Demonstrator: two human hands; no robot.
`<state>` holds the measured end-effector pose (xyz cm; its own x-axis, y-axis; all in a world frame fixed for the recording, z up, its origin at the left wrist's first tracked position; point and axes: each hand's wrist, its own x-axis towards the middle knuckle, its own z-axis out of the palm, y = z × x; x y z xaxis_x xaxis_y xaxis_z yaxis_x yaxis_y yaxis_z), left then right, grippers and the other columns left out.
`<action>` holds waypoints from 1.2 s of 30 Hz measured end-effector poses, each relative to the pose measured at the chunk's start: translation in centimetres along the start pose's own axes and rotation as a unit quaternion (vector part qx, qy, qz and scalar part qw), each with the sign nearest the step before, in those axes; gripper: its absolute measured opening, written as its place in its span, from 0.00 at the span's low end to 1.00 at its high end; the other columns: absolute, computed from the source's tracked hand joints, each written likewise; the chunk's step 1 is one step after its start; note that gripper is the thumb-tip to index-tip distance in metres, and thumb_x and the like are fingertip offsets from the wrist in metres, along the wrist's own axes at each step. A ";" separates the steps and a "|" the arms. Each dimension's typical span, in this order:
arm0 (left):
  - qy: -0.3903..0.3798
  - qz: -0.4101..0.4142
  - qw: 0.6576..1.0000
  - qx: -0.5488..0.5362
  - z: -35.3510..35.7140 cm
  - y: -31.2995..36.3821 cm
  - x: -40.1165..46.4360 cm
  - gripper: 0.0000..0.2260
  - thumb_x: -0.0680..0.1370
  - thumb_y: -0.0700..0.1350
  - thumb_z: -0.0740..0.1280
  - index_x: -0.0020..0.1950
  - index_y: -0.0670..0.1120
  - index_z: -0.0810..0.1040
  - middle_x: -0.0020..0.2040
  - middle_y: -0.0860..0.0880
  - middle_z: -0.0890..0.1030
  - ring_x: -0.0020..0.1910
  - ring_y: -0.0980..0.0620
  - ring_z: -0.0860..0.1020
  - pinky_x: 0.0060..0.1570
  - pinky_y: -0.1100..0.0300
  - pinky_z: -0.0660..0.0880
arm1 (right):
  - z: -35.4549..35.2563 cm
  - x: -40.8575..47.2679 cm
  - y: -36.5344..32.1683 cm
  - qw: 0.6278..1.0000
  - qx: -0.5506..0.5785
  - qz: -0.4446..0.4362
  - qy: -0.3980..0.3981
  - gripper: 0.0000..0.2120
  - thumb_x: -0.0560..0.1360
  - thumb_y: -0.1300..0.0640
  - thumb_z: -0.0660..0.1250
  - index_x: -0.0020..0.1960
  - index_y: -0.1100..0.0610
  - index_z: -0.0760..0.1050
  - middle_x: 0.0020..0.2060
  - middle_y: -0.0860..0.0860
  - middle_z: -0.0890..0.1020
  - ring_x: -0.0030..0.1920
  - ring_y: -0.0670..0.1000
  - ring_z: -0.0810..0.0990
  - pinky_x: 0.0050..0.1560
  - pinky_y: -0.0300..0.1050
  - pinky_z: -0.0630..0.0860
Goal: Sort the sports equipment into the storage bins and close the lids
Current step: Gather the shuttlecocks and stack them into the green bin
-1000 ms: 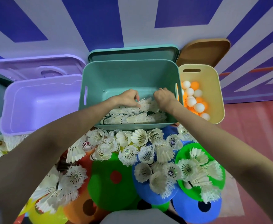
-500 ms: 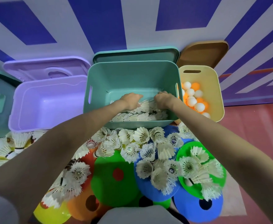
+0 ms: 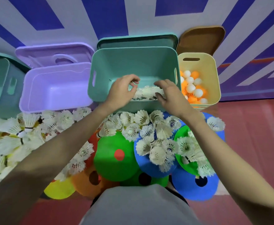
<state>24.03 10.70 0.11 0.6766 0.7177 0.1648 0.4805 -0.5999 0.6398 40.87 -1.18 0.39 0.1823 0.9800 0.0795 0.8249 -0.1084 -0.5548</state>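
Shuttlecocks (image 3: 146, 93) lie heaped in our teal bin (image 3: 133, 62), and more lie scattered over the cones (image 3: 115, 158) on the floor. Our left hand (image 3: 121, 93) hovers with fingers loosely curled, empty; our right hand (image 3: 170, 93) rests spread-fingered on the heap.

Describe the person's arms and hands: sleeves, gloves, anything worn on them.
Both forearms are bare up to the frame edge, with no sleeves showing. The left hand and right hand wear no gloves; no rings, watch or bands are visible on them or on the wrists.
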 end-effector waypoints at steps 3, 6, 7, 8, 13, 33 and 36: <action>0.037 0.049 0.997 -0.037 -0.2 2.0 -3.9 0.09 0.76 0.38 0.64 0.55 0.42 0.80 0.49 0.48 0.83 0.46 0.52 0.80 0.51 0.57 0.77 | -0.4 -4.5 -0.9 0.995 0.050 -0.039 0.076 0.12 0.76 0.64 0.62 0.58 0.62 0.74 0.49 0.56 0.77 0.49 0.53 0.75 0.51 0.43 0.70; -0.011 0.034 0.998 -0.056 0.7 3.2 -7.1 0.09 0.77 0.37 0.65 0.55 0.42 0.80 0.50 0.48 0.82 0.47 0.54 0.79 0.51 0.60 0.77 | 0.2 -8.4 -0.2 0.995 0.067 -0.025 0.074 0.09 0.74 0.64 0.61 0.53 0.62 0.74 0.43 0.54 0.75 0.43 0.52 0.74 0.44 0.47 0.73; -0.026 0.026 0.998 -0.059 1.2 3.3 -8.1 0.09 0.77 0.37 0.66 0.56 0.42 0.80 0.50 0.48 0.82 0.47 0.54 0.79 0.52 0.60 0.77 | 0.6 -9.4 0.3 0.997 0.054 -0.013 0.061 0.09 0.73 0.63 0.62 0.52 0.61 0.75 0.43 0.54 0.75 0.43 0.53 0.74 0.44 0.50 0.74; -0.041 0.019 0.997 -0.057 1.7 3.4 -8.9 0.10 0.77 0.36 0.66 0.56 0.43 0.80 0.50 0.49 0.82 0.47 0.55 0.78 0.52 0.60 0.77 | 1.0 -10.3 0.9 0.999 0.034 0.002 0.040 0.10 0.72 0.63 0.64 0.53 0.61 0.75 0.44 0.54 0.75 0.45 0.54 0.75 0.45 0.51 0.74; -0.099 0.003 0.994 -0.042 3.7 3.8 -11.8 0.10 0.76 0.39 0.66 0.57 0.46 0.79 0.51 0.52 0.81 0.49 0.56 0.78 0.52 0.56 0.75 | 3.0 -12.1 2.9 0.995 -0.042 0.075 -0.041 0.15 0.72 0.59 0.70 0.57 0.62 0.76 0.49 0.57 0.77 0.50 0.59 0.76 0.46 0.50 0.74; -0.101 -0.034 0.987 -0.120 3.0 6.3 -15.6 0.37 0.69 0.50 0.77 0.74 0.47 0.66 0.69 0.50 0.74 0.67 0.57 0.72 0.68 0.61 0.67 | 2.4 -12.9 -1.9 0.942 0.268 0.173 0.099 0.07 0.75 0.62 0.68 0.39 0.64 0.75 0.28 0.61 0.77 0.30 0.60 0.77 0.34 0.50 0.72; -0.049 -0.050 0.984 -0.165 3.6 6.5 -16.6 0.32 0.68 0.45 0.78 0.70 0.44 0.71 0.61 0.52 0.79 0.60 0.58 0.77 0.64 0.58 0.73 | 2.8 -14.1 -3.0 0.934 0.311 0.161 0.066 0.08 0.75 0.61 0.68 0.40 0.65 0.77 0.30 0.65 0.78 0.30 0.56 0.76 0.35 0.52 0.74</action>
<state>17.98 -6.37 -1.17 0.6932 0.7202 0.0263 0.3508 -0.3691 0.8606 34.33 -14.16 -1.43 0.4662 0.8796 -0.0948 0.2538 -0.2356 -0.9381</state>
